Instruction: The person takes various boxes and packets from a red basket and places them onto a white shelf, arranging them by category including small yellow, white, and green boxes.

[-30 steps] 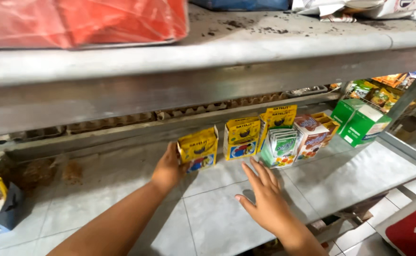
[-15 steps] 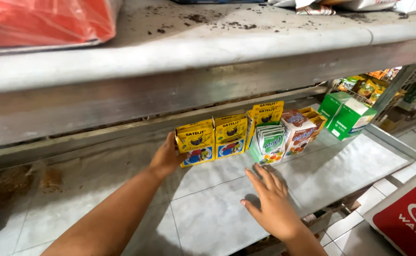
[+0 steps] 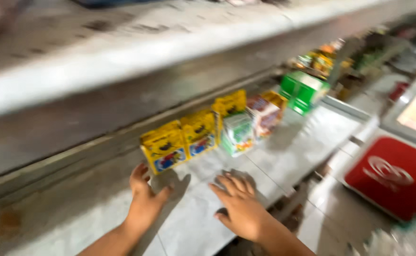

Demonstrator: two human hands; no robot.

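1. We saw the left hand [image 3: 144, 201] at lower centre-left of the frame, fingers spread and holding nothing, its fingertips just below the leftmost yellow box [image 3: 164, 147], near it but, as far as the blur let us judge, not touching.

2. The right hand [image 3: 240, 208] lay at lower centre, palm down, fingers loosely spread over the tiled shelf [image 3: 307, 142], also empty, a little apart from the white-green box [image 3: 237, 133].

3. The boxes stood in a tight row across the middle of the frame: a second yellow box [image 3: 199, 132] just beside the first, a third yellow box [image 3: 230, 102] behind the white-green one, and a brown-white box [image 3: 264, 114] to the right. We judged that a nudge on the leftmost box could topple its neighbours, since they stood close together on narrow bases.

4. The green cartons [image 3: 305, 90] at upper right stood near the shelf's edge; we thought a shove passed down the row might push things toward that drop.

5. The upper shelf [image 3: 122, 61] hung low across the top of the frame, so a hand lifting a box steeply could knock against it.

6. The whole picture was smeared, so any reach then risked misjudging where the boxes were.
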